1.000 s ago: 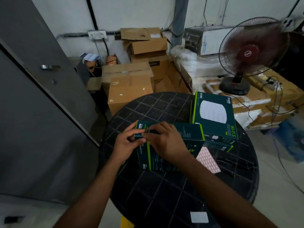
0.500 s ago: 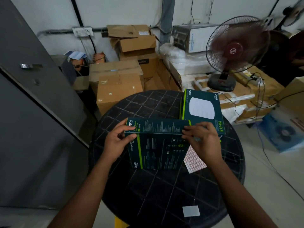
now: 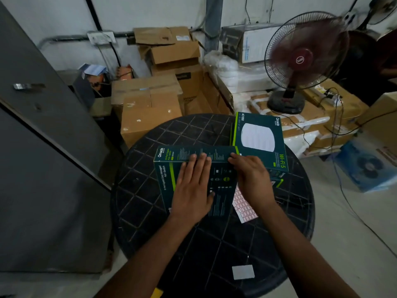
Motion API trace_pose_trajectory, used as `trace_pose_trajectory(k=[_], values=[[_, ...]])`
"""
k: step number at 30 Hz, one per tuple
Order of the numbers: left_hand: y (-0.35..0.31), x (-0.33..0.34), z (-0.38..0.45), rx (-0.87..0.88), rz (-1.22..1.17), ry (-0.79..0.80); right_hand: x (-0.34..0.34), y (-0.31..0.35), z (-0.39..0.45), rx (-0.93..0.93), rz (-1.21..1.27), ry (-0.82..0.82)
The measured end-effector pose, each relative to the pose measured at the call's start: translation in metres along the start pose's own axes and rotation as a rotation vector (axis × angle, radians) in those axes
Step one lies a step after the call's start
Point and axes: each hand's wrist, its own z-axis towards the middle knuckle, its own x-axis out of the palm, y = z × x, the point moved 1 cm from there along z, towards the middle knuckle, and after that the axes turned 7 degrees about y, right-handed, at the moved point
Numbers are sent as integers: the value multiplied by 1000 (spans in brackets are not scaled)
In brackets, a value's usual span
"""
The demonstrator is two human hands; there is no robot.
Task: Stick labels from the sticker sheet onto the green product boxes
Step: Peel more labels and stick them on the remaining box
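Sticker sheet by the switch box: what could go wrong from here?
1. The sticker sheet lies partly under the switch box; sliding the box could crease it or drag it along.
2. The fan behind the table is spinning; its draught might lift a peeled label or the loose sheet.
3. The right hand works at the box's far corner while the left hand presses flat; if the left lifts, the box may shift and the label go on crooked.

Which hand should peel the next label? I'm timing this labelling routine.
Probably the right hand: it sits directly beside the sticker sheet, while the left hand lies flat on the green box, steadying it.
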Motion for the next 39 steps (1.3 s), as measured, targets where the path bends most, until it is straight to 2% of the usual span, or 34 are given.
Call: trace_pose_trajectory(k=[2, 4, 6, 8, 10, 12, 14, 18, 24, 29, 31, 34, 39], values=[[1, 1, 2, -23, 31, 12, 10, 7, -8, -69, -134, 132], [4, 3, 1, -20, 54, 5, 17, 6, -22, -72, -76, 221], [5, 5, 0, -16, 70, -5, 25, -15, -40, 102, 85, 208], [3, 6, 1, -31, 88, -13, 42, -55, -66, 373, 128, 265], [0, 6, 5, -50, 105, -19, 63, -95, -93, 568, 44, 503], [0, 4, 10, -63, 113, -26, 80, -121, -116, 640, -25, 761], [0, 3, 14, -75, 115, -27, 91, -133, -130, 685, -30, 877], [3, 2, 19, -89, 111, -54, 103, -135, -126, 928, -8, 818], [6, -2, 15, -127, 143, -63, 112, -144, -107, 1046, -109, 738], [12, -6, 15, -126, 186, -60, 117, -151, -101, 1391, 306, 436], [14, -8, 17, -109, 185, -51, 111, -148, -97, 1464, 452, 365], [19, -9, 23, -65, 172, -37, 92, -135, -91, 1476, 569, 221], [26, -16, 32, -24, 150, -17, 39, -95, -64, 1273, 618, -45]])
